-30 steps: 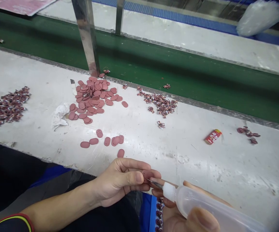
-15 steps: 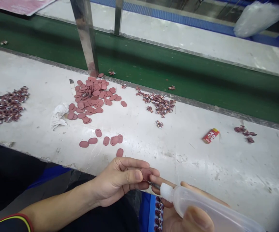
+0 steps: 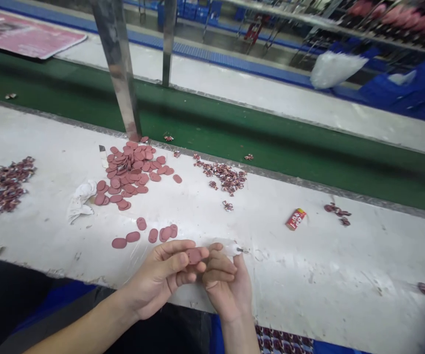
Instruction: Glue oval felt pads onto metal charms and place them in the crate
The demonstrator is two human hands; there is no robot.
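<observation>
Between the thumb and fingers of my left hand (image 3: pixel 164 275) is a thin, reddish oval disc (image 3: pixel 193 255) with small marks on its face. Close beside it, my right hand (image 3: pixel 227 282) is turned with its fingers curled round a translucent squeeze bottle (image 3: pixel 227 247). Much of the bottle is hidden behind those fingers; its thin dark nozzle points right, away from the disc. Several loose oval discs (image 3: pixel 133 237) lie on the white table just beyond my left hand, and a larger pile of discs (image 3: pixel 134 169) sits farther back.
Small dark red and white pieces (image 3: pixel 225 177) lie heaped right of the discs, with another heap (image 3: pixel 4 187) at far left. A crumpled white cloth (image 3: pixel 81 199), a blade (image 3: pixel 103 155) and a red packet (image 3: pixel 296 219) lie on the table (image 3: pixel 271 295). A metal post (image 3: pixel 118 73) stands beside the green belt (image 3: pixel 205 118).
The view has tilted up. My right hand has turned over, swinging the bottle's nozzle off the disc to point right. My left hand still holds the disc.
</observation>
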